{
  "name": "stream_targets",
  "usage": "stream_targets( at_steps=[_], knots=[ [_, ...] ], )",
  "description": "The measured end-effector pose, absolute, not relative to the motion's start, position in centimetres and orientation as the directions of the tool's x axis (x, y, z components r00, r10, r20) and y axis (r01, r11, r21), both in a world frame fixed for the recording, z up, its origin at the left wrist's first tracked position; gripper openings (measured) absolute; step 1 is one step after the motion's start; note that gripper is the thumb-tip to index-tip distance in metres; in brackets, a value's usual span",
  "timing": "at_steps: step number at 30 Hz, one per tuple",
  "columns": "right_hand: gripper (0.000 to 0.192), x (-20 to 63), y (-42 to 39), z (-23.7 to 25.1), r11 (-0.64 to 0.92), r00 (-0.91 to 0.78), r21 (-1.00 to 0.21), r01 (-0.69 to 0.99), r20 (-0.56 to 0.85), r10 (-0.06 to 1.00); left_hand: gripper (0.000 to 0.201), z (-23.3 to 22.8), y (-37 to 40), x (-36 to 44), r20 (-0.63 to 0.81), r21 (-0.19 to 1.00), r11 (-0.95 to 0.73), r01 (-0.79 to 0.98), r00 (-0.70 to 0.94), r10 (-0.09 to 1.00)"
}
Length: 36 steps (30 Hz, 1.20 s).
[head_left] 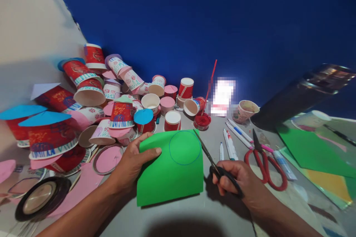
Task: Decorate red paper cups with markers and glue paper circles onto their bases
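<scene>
Left hand (132, 163) pinches the left edge of a green paper sheet (164, 177) at lower centre, thumb on top, sheet curling up off the table (178, 218). A blue pen circle (185, 147) is drawn near the sheet's top right corner. Right hand (236, 181) is closed around the handles of black scissors (211, 159), blades nearly shut, tips just at the sheet's upper right edge beside the circle. Red scissors (265, 166) lie just right of that hand, markers (230, 140) above them. Heap of decorated paper cups (119, 96) fills the left-centre. More green paper (311, 152) at right.
</scene>
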State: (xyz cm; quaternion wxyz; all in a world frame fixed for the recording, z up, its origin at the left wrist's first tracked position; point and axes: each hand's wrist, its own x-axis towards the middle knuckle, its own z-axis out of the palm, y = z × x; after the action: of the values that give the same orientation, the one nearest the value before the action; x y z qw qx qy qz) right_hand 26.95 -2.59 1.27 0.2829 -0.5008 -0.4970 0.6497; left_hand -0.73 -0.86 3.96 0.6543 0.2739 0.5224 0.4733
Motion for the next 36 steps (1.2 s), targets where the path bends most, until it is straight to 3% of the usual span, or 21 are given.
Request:
stream_targets(
  at_steps=[5,24,36],
  knots=[
    [0.08,27.2,-2.7,1.1,-0.333,-0.36,-0.932,0.142,-0.362,0.86,0.052,4.3,-0.7,-1.1,-0.38,0.881,0.366,-0.301,0.013,0.925],
    [0.081,27.0,-2.8,1.6,-0.382,-0.338,-0.903,0.197,-0.428,0.838,0.068,5.2,0.1,-1.6,-0.303,0.939,0.288,-0.186,-0.056,0.951],
    [0.077,27.2,-3.0,2.3,-0.392,-0.371,-0.9,0.188,-0.435,0.821,0.06,5.0,0.3,-2.6,-0.229,0.971,0.23,-0.063,0.032,0.973]
  ],
)
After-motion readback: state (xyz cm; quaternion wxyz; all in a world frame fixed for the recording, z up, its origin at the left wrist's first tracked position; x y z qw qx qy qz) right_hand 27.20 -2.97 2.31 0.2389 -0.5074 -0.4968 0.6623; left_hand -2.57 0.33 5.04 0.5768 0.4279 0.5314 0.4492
